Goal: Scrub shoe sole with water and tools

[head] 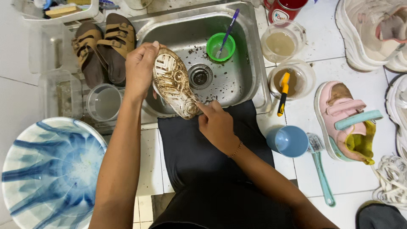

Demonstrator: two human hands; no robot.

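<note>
My left hand (139, 70) grips a small shoe (174, 84) by its toe end, sole turned up and caked with brown dirt, over the steel sink (250, 63). At the shoe's heel end, my right hand (216, 124) touches the sole with its fingertips; whether it holds a small tool is hidden. A green cup (220, 46) with a purple toothbrush (229, 29) in it stands inside the sink near the drain (200, 76). Dirt specks lie scattered over the sink floor.
Brown sandals (104, 44) lie left of the sink beside a clear cup of water (104, 102). A blue-white bowl (48, 169) sits lower left. On the right are two clear bowls of murky water (282, 42), a yellow brush (283, 91), a blue cup (288, 141), a teal brush (322, 176), a pink shoe (343, 121) and white sneakers (369, 29).
</note>
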